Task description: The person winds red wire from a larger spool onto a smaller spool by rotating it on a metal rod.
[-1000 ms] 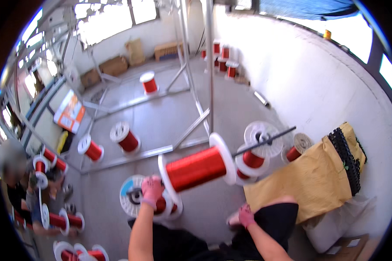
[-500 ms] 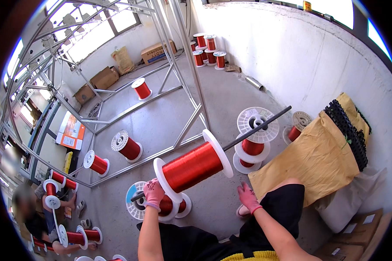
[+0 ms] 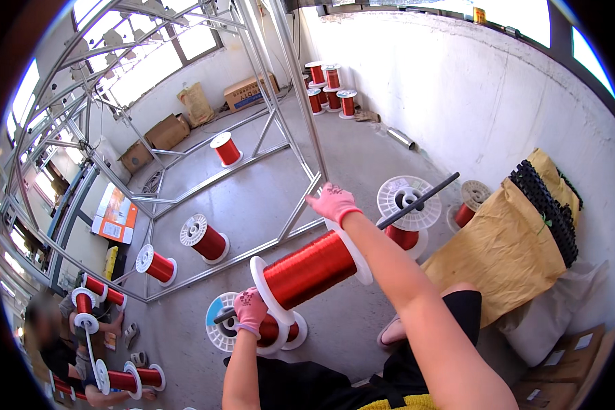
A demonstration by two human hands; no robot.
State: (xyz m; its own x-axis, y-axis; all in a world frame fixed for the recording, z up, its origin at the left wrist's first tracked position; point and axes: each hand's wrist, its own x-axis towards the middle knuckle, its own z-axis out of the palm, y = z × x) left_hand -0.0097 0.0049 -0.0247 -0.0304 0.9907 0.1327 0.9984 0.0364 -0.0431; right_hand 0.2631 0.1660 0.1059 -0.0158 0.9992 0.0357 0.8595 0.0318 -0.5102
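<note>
A large spool of red wire [image 3: 312,270] with white flanges lies slantwise in front of me, a dark rod [image 3: 427,194] running through its core. My left hand [image 3: 251,309], in a pink glove, is closed round the rod just outside the left flange; the rod's short end [image 3: 224,316] sticks out past it. My right hand [image 3: 335,203], gloved alike, is raised above the spool's right flange with fingers stretched leftward, near the metal frame [image 3: 306,205]. My right forearm hides part of that flange and of the rod. Beneath the held spool stand other red spools [image 3: 273,331].
To the right stands a stacked spool [image 3: 404,205] beside tan sacking [image 3: 485,253] and cardboard boxes [image 3: 560,362]. Several spools stand inside the frame, such as one [image 3: 205,239] on the floor. At left a co-worker [image 3: 61,348] sits among spools on rods.
My right hand has risen from beside my knee, forward and left to above the spool's right flange. The left hand still grips the rod; the spool appears slightly lower and further right.
</note>
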